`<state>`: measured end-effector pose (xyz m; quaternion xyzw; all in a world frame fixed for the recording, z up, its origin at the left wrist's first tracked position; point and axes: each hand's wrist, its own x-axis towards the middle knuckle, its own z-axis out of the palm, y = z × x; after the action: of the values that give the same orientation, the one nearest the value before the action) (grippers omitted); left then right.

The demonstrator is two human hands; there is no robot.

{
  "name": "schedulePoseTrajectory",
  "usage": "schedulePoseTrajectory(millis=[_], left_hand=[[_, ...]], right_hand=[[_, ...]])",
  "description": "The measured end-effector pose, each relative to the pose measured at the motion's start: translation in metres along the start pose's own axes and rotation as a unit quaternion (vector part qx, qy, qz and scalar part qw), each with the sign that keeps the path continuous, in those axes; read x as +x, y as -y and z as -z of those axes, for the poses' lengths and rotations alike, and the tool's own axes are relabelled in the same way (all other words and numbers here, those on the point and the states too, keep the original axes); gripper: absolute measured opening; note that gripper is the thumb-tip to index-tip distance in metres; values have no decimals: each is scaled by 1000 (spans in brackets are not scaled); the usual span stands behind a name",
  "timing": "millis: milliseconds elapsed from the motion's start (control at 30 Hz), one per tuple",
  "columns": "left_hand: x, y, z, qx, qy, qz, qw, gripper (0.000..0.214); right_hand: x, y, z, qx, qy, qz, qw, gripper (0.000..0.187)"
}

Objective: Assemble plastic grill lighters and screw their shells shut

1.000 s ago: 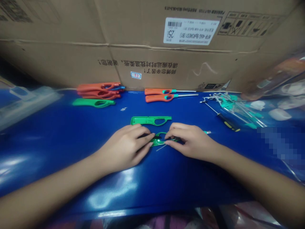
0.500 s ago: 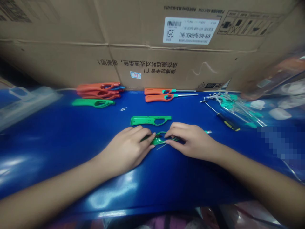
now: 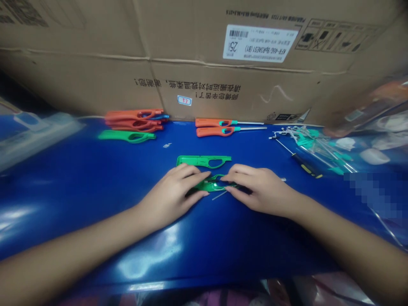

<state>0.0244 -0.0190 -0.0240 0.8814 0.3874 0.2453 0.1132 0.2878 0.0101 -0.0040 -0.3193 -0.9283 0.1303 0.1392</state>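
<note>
A green lighter casing half (image 3: 209, 185) lies low on the blue table between my hands, its open side facing up with parts inside. My left hand (image 3: 172, 189) grips its handle end, thumb and fingers on opposite edges. At the trigger-loop end, my right hand (image 3: 259, 189) pinches with thumb and forefinger; the small parts under those fingers are hidden. A thin metal rod (image 3: 219, 195) shows below the casing by my right thumb. Just beyond my hands lies a second green casing half (image 3: 197, 161). A small coil (image 3: 283, 179) sits behind my right hand.
A large cardboard box (image 3: 191, 68) walls off the back. Orange lighters (image 3: 216, 131) and stacked casings (image 3: 134, 124) lie along it. Tiny springs (image 3: 167, 145) are nearer. To the right are a screwdriver (image 3: 304, 165), turquoise-ended rods (image 3: 321, 146) and plastic bags. A clear bag (image 3: 38, 131) lies left.
My left fingers have spread apart on the casing, uncovering more of its handle. My right hand stays at the loop end. The whole view has shifted slightly.
</note>
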Motion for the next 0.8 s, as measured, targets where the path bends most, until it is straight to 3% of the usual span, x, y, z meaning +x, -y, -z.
schedulePoseTrajectory(millis=[300, 800], left_hand=[[-1, 1, 3, 38, 28, -50, 998, 29], [3, 3, 0, 13, 13, -56, 998, 32]], right_hand=[[0, 1, -1, -25, 4, 2, 1000, 26], [0, 4, -4, -5, 5, -13, 1000, 25]])
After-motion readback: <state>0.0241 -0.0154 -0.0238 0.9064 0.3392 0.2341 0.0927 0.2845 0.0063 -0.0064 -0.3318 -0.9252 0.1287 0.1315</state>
